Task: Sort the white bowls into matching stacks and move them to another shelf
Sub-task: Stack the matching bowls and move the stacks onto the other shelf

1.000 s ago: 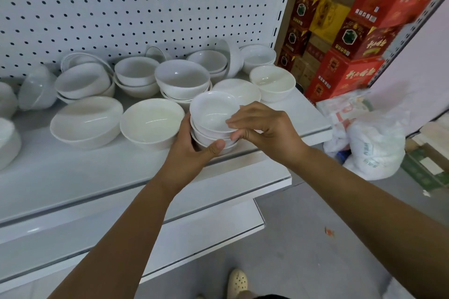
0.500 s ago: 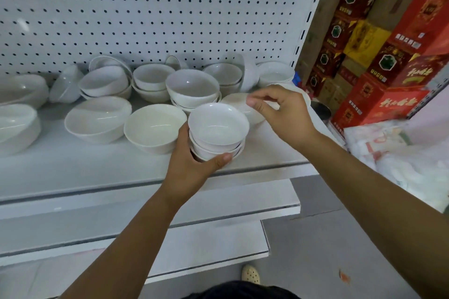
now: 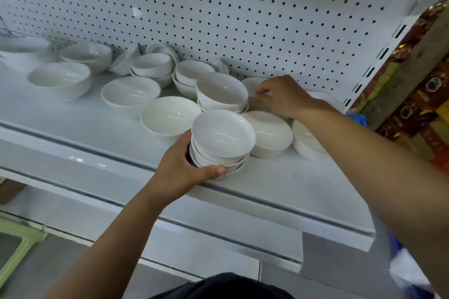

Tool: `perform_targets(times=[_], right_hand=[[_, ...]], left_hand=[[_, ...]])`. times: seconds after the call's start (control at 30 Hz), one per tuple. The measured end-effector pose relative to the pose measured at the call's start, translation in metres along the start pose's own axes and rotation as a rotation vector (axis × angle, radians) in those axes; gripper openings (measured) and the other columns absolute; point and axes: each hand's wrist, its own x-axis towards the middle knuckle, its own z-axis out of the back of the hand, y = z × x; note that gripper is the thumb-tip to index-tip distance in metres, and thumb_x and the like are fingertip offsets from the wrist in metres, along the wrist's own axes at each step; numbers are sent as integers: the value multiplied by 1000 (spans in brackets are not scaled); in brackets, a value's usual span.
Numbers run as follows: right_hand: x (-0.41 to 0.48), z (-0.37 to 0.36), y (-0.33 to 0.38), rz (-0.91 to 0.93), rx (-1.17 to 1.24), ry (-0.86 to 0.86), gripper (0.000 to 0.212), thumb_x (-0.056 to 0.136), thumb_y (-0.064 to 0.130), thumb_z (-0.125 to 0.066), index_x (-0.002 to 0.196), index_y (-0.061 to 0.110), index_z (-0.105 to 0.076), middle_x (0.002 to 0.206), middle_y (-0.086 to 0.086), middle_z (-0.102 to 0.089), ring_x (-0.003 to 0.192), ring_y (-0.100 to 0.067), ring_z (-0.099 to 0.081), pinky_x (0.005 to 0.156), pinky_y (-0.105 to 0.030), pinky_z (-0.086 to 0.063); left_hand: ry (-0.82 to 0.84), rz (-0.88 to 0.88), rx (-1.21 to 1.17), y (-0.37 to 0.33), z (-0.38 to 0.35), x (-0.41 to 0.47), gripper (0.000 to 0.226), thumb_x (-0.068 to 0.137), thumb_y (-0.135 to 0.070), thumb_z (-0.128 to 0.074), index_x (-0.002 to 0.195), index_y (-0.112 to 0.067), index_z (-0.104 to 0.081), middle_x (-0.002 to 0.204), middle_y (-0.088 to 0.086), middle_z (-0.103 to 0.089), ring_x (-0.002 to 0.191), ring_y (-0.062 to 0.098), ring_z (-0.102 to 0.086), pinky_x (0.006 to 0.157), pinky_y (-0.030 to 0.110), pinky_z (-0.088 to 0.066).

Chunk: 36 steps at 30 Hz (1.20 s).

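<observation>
Small-bowl stack (image 3: 222, 139): on the front edge of the shelf (image 3: 303, 192). Left hand (image 3: 183, 170) is wrapped round its base, thumb in front. Right hand (image 3: 281, 97): at 1 o'clock from the stack, fingers bunched at the rear bowl (image 3: 251, 84) rim; pinching or only touching, cannot tell.

left hand (image 3: 179, 170): was bare, thumbnail trimmed short | right hand (image 3: 284, 97): was bare | forearms (image 3: 109, 238): both were bare as far as seen | clothing: dark garment (image 3: 218, 285) showed below, black or navy
</observation>
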Motion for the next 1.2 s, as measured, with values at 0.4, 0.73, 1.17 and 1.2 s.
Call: perform_targets(times=[0.4,0.73,1.17,1.2], right_hand=[[19,-7,-17,96,-180,89,45,91,51,-70,59,22,-59,57,0,-50,64,-26,-51,63,-33,-35],[20,-3,-23,55,66,-53,53,93,28,-73,57,5,-41,54,-7,-33,55,-19,-27,58,-34,-25],[19,6,-9,-143,276,-371,56,105,25,-54,56,18,-28,53,1,-28,51,-9,-25,48,-20,-24],[17,7,-8,-164,326,-408,55,105,25,-53,56,19,-27,53,2,-27,51,-9,-23,47,-19,-23]], left_hand=[[-20,22,60,-6,-2,1,74,66,-43,-88,130,-43,-51,119,-32,-65,115,-3,-61,84,8,-50],[-18,23,62,-9,-3,2,74,67,-40,-94,127,-42,-51,114,-36,-65,112,-7,-61,82,6,-50],[2,25,59,0,0,3,80,67,-44,-94,133,-43,-48,119,-32,-64,116,-3,-60,85,8,-51],[8,24,57,1,0,3,82,64,-48,-92,134,-43,-48,121,-32,-64,117,-2,-60,86,9,-51]])
